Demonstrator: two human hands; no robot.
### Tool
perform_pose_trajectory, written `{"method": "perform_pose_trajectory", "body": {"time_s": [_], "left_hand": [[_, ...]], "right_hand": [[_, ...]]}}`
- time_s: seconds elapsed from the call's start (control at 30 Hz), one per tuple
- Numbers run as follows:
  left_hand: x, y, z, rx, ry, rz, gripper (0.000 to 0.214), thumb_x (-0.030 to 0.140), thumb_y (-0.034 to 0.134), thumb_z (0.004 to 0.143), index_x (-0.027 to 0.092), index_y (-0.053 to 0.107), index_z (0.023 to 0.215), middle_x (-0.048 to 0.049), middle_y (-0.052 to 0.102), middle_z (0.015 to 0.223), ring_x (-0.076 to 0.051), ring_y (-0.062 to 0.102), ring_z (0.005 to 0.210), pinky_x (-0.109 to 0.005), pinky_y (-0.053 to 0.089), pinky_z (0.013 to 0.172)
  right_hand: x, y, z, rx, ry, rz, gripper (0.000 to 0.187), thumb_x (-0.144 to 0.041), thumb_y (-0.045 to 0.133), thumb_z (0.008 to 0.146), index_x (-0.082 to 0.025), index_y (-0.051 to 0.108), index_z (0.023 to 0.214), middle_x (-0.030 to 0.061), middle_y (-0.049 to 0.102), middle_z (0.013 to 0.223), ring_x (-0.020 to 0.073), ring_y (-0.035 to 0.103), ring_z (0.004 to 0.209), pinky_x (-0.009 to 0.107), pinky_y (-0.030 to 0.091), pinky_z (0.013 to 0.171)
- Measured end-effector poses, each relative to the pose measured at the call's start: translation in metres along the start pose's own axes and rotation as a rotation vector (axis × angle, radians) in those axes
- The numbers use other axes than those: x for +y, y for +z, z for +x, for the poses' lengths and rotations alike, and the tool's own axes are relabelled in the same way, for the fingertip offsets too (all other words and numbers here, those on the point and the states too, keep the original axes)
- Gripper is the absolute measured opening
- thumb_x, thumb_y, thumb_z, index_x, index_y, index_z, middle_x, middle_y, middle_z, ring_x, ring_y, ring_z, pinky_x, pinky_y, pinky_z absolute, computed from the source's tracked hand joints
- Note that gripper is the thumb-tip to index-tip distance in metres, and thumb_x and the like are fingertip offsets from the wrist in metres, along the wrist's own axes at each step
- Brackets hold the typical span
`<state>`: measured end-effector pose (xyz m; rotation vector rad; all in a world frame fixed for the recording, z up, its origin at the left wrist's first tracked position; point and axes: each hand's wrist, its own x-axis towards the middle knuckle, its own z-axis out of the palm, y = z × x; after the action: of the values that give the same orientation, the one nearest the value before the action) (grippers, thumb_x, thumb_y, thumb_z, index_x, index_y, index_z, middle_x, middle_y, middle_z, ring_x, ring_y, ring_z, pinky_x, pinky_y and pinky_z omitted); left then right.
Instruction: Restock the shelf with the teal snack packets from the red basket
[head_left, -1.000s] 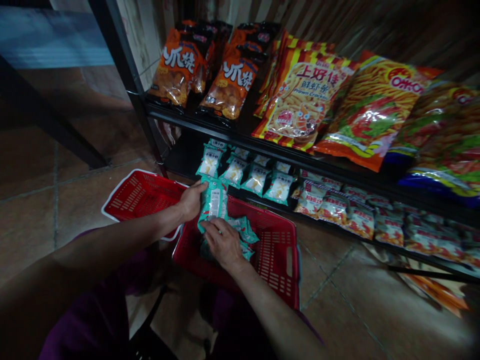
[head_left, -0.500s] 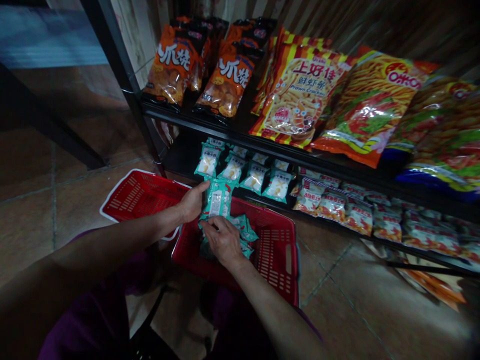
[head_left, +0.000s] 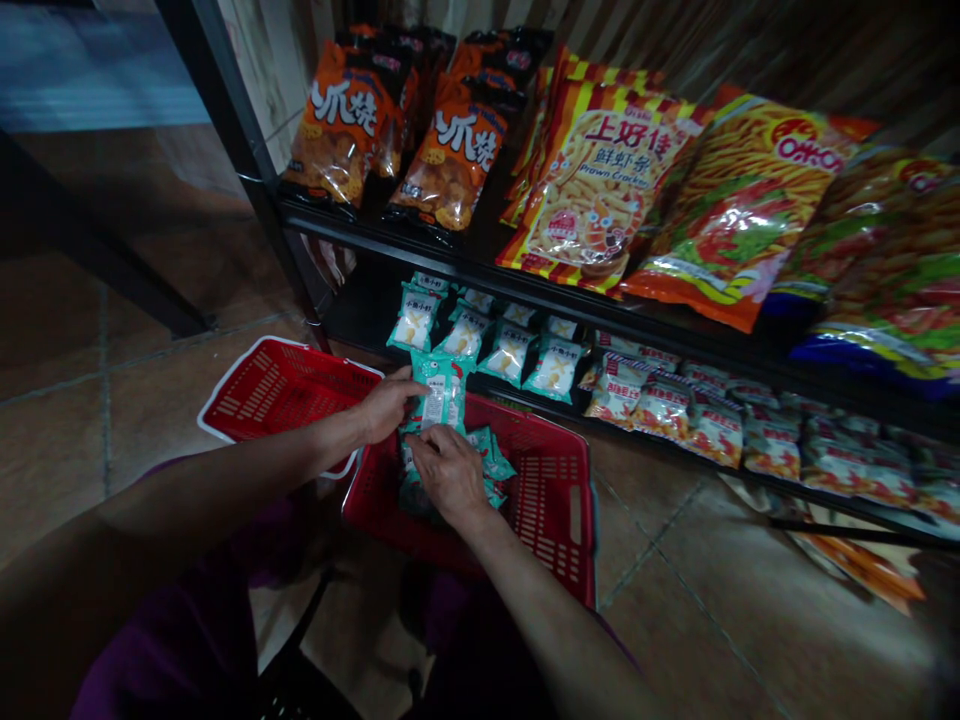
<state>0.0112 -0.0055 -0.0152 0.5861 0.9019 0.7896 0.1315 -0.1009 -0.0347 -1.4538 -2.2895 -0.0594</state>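
While the left hand (head_left: 388, 406) pinches one side of a green packet (head_left: 445, 395), the right hand (head_left: 451, 475) is at the packet's bottom end, its fingers bent and close together; I cannot tell if they pinch it too. The packet is up over the back left part of the near red basket (head_left: 551, 500). That basket's back edge is close to the low shelf (head_left: 360, 315), so there is just a little room. To the basket's right is open floor (head_left: 667, 580). Just beside it, on its left, is the other red basket (head_left: 259, 388).

The packet is shiny and crinkly, with a white label. Both baskets look like hard plastic full of slots, and the floor is brown tiles.

Inside the near red basket are more green packets (head_left: 491, 460), too jumbled to count. Behind it, four small packets (head_left: 511, 355) make a front row on the low shelf, with others tucked behind. Behind it and to the right are many red and white packets (head_left: 664, 410). Higher up behind it, two orange bags (head_left: 450, 165) lean at the front of the high shelf (head_left: 360, 240).
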Motion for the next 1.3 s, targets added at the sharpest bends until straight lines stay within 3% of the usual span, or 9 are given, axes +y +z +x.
{"method": "perform_pose_trajectory", "body": {"time_s": [0.27, 0.43, 0.57, 0.63, 0.77, 0.87, 0.93, 1.1, 1.3], "left_hand": [[-0.001, -0.001, 0.003, 0.066, 0.046, -0.061, 0.027, 0.013, 0.069, 0.058, 0.018, 0.060, 0.082, 0.0000, 0.067, 0.075, -0.015, 0.060, 0.066, -0.026, 0.044, 0.058], [0.002, -0.004, 0.007, 0.060, 0.096, -0.101, 0.022, 0.014, 0.068, 0.061, 0.019, 0.060, 0.081, 0.0002, 0.066, 0.075, -0.013, 0.059, 0.064, -0.026, 0.044, 0.060], [0.004, -0.007, 0.010, 0.108, 0.131, -0.115, 0.019, 0.013, 0.068, 0.064, 0.019, 0.060, 0.080, 0.0002, 0.066, 0.076, -0.012, 0.058, 0.064, -0.027, 0.046, 0.067], [0.004, -0.008, 0.011, 0.119, 0.131, -0.116, 0.018, 0.013, 0.067, 0.066, 0.019, 0.061, 0.082, -0.0003, 0.067, 0.077, -0.012, 0.058, 0.065, -0.027, 0.047, 0.069], [0.004, -0.006, 0.010, 0.108, 0.114, -0.129, 0.020, 0.013, 0.066, 0.067, 0.018, 0.062, 0.086, -0.0013, 0.068, 0.078, -0.014, 0.060, 0.066, -0.028, 0.047, 0.068], [0.003, -0.006, 0.010, 0.111, 0.108, -0.149, 0.020, 0.013, 0.068, 0.066, 0.018, 0.062, 0.084, -0.0007, 0.068, 0.077, -0.014, 0.060, 0.068, -0.028, 0.047, 0.069], [0.002, -0.006, 0.010, 0.114, 0.109, -0.151, 0.020, 0.013, 0.069, 0.065, 0.018, 0.062, 0.083, -0.0002, 0.068, 0.077, -0.014, 0.061, 0.069, -0.028, 0.047, 0.070], [0.001, -0.005, 0.008, 0.115, 0.092, -0.142, 0.018, 0.013, 0.069, 0.067, 0.018, 0.062, 0.083, -0.0009, 0.069, 0.076, -0.015, 0.061, 0.069, -0.030, 0.048, 0.072], [0.001, -0.004, 0.010, 0.115, 0.100, -0.144, 0.018, 0.013, 0.068, 0.067, 0.018, 0.061, 0.084, -0.0012, 0.069, 0.078, -0.015, 0.062, 0.072, -0.028, 0.048, 0.072]], "right_hand": [[0.001, 0.001, -0.001, -0.059, 0.080, 0.031, 0.022, -0.018, 0.053, 0.089, -0.023, 0.067, 0.104, 0.0045, 0.063, 0.084, 0.0177, 0.056, 0.080, 0.028, 0.044, 0.072], [0.000, 0.000, -0.001, -0.120, 0.181, 0.200, 0.025, -0.020, 0.050, 0.089, -0.021, 0.062, 0.111, 0.0057, 0.063, 0.092, 0.0184, 0.059, 0.085, 0.029, 0.046, 0.076], [0.002, 0.001, -0.001, -0.133, 0.350, 0.406, 0.019, -0.027, 0.046, 0.090, -0.019, 0.063, 0.095, 0.0049, 0.064, 0.089, 0.0178, 0.060, 0.084, 0.029, 0.045, 0.078], [0.004, 0.003, -0.002, -0.167, 0.463, 0.509, 0.025, -0.036, 0.045, 0.090, -0.020, 0.063, 0.083, 0.0034, 0.065, 0.080, 0.0169, 0.060, 0.078, 0.029, 0.044, 0.075], [0.007, 0.011, 0.000, -0.244, 0.845, 0.905, 0.038, -0.054, 0.052, 0.082, -0.020, 0.059, 0.070, 0.0001, 0.061, 0.066, 0.0142, 0.057, 0.063, 0.027, 0.046, 0.062], [0.006, 0.015, 0.003, -0.112, 1.141, 1.312, 0.039, -0.055, 0.070, 0.066, -0.018, 0.061, 0.076, 0.0003, 0.065, 0.073, 0.0139, 0.062, 0.068, 0.026, 0.050, 0.063], [0.005, 0.015, 0.005, 0.020, 1.245, 1.483, 0.040, -0.049, 0.080, 0.055, -0.018, 0.063, 0.075, -0.0010, 0.065, 0.072, 0.0125, 0.063, 0.068, 0.025, 0.052, 0.065], [0.004, 0.015, 0.007, 0.217, 1.327, 1.658, 0.037, -0.034, 0.088, 0.046, -0.018, 0.061, 0.065, -0.0044, 0.063, 0.064, 0.0088, 0.061, 0.060, 0.024, 0.055, 0.064], [0.005, 0.014, 0.009, 0.227, 1.367, 1.669, 0.039, -0.031, 0.089, 0.043, -0.017, 0.056, 0.058, -0.0072, 0.057, 0.054, 0.0073, 0.060, 0.054, 0.019, 0.053, 0.056]]}}
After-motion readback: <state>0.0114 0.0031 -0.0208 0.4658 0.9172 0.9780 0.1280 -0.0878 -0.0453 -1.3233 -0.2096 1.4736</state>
